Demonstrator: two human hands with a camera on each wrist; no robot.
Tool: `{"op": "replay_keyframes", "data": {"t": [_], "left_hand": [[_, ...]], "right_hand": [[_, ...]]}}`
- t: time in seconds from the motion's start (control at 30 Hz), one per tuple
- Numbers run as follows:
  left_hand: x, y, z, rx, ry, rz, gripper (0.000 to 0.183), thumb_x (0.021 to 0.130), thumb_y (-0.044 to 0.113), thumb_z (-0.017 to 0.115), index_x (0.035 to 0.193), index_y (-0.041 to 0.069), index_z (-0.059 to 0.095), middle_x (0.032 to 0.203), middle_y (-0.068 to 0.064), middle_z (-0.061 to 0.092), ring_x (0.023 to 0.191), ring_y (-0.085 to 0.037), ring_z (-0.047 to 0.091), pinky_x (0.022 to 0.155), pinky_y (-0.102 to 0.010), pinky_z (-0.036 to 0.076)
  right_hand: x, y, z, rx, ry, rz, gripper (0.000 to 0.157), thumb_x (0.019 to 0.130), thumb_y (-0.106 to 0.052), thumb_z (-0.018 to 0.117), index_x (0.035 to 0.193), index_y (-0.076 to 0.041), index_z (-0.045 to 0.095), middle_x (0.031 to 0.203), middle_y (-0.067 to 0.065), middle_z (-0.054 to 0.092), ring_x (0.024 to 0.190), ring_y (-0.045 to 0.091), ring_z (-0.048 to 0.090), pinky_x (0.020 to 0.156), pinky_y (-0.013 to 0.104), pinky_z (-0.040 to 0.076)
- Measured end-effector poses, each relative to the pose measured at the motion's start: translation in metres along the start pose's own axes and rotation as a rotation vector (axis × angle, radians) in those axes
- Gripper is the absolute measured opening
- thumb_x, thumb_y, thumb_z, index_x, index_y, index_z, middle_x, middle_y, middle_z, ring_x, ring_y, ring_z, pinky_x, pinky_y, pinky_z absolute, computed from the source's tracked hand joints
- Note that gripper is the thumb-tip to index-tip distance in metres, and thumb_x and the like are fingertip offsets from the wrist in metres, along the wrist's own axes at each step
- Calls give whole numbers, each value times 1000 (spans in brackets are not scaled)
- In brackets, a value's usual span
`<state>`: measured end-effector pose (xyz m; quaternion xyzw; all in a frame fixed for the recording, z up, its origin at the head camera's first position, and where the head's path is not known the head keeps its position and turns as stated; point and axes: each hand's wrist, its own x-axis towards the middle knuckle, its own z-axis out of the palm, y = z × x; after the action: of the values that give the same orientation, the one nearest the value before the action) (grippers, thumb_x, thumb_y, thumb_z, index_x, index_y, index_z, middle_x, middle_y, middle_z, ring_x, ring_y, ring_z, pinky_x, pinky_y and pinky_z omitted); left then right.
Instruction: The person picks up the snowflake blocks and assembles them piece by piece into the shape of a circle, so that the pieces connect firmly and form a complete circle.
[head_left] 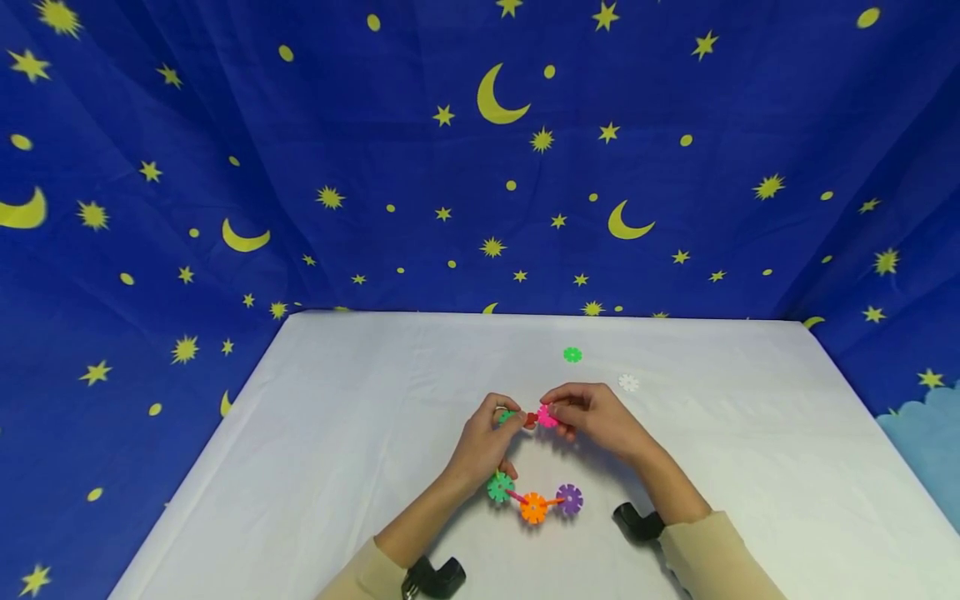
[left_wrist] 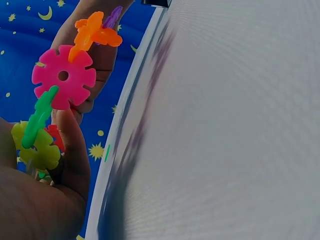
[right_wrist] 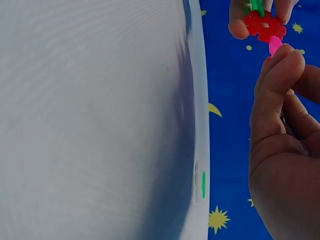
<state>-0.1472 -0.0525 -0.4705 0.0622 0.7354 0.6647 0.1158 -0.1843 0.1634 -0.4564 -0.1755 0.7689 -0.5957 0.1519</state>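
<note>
A chain of notched plastic discs hangs from my left hand (head_left: 480,442), which grips it near a green disc (head_left: 506,416) and a red disc (right_wrist: 265,26). My right hand (head_left: 596,417) pinches a pink disc (head_left: 548,416) that meets the red one at its edge. Lower on the chain are another green disc (head_left: 500,487), an orange disc (head_left: 533,507) and, at its end, a purple disc (head_left: 570,499). The left wrist view shows a yellow disc (left_wrist: 42,152) by my palm and a larger pink disc (left_wrist: 63,76) above it.
A bright green disc (head_left: 573,355) and a white disc (head_left: 628,382) lie loose on the white tabletop (head_left: 337,417), beyond my hands. Blue cloth (head_left: 420,167) with yellow moons and stars hangs behind and at the sides. Black wrist-mounted pieces (head_left: 639,523) sit under my forearms.
</note>
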Motion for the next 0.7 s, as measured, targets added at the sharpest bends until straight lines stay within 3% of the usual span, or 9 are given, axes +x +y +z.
{"op": "replay_keyframes", "data": {"t": [0.23,0.47,0.6,0.7], "left_hand": [[1,-2,0,0,-7,5,31,95,39,58,112,14,50,104,-4,69,36,-25,55,38,-37,50],[0,0,2,21,25,30,24,98,30,55,114,13,48,102,-8,68,32,-17,48,34,-28,43],[-1,1,3,50,29,48,24,99,29,54,115,13,48,73,-17,64,32,-16,47,33,-27,41],[-1,1,4,58,24,42,25,98,31,54,113,12,48,51,-13,51,32,-15,46,33,-27,41]], "right_hand": [[0,-2,3,11,-2,-1,19,95,-10,59,111,-2,66,85,22,65,66,26,61,60,38,55],[-1,-3,8,13,24,-18,20,93,-4,59,110,5,65,83,24,66,64,24,61,61,33,55],[-1,-5,10,28,42,2,20,93,-3,59,110,6,65,83,26,66,64,22,61,61,30,54],[-2,-8,12,50,35,16,20,94,0,58,111,8,65,85,29,65,64,23,61,62,30,54]]}}
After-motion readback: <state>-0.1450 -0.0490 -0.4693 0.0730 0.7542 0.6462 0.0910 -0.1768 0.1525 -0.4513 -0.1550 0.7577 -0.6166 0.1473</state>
